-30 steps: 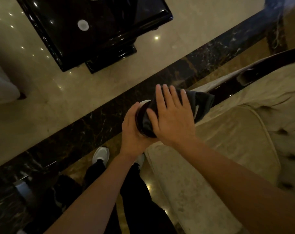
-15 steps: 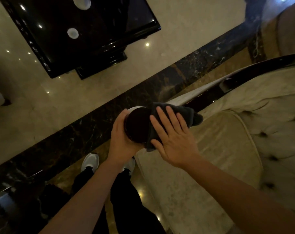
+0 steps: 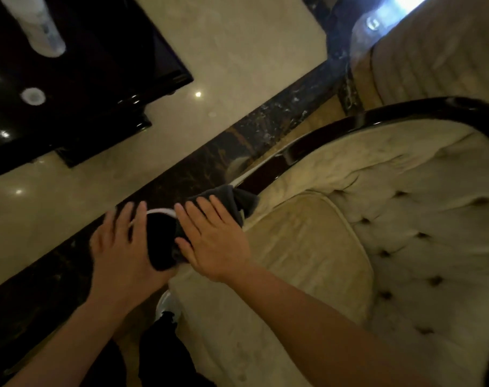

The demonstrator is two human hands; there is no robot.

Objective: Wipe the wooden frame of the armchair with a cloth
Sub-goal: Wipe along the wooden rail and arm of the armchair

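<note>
Hands both at the rounded front end of the armchair's [image 3: 307, 247] near arm, seen from above. Right hand [image 3: 215, 241] lies flat, fingers spread and extended, palm pressing a dark cloth [image 3: 223, 198] onto the end of the frame [image 3: 335, 132]; nothing is pinched, the cloth is held by pressure only. Cloth is bunched, part under the right palm and part sticking out past the fingertips along the rail. Left hand [image 3: 120, 247] sits on the outer side of the same arm end, fingers loosely extended and curved against the dark round knob [image 3: 161, 241], cupping it without a closed grip. Knob shows between the two hands, a pale highlight on its upper rim. Frame is dark glossy wood, curving from the hands up and right around the beige tufted back. Seat cushion is beige, just right of the right hand and forearm. Floor [image 3: 223, 51] is polished pale stone with a dark marbled band running diagonally under the hands. Black glossy bench [image 3: 103, 79] stands upper left, well apart from the chair, with a blurred pale object [image 3: 42, 29] on it; kind cannot be told. One white shoe [image 3: 168, 303] and dark trousers show below the hands.
</note>
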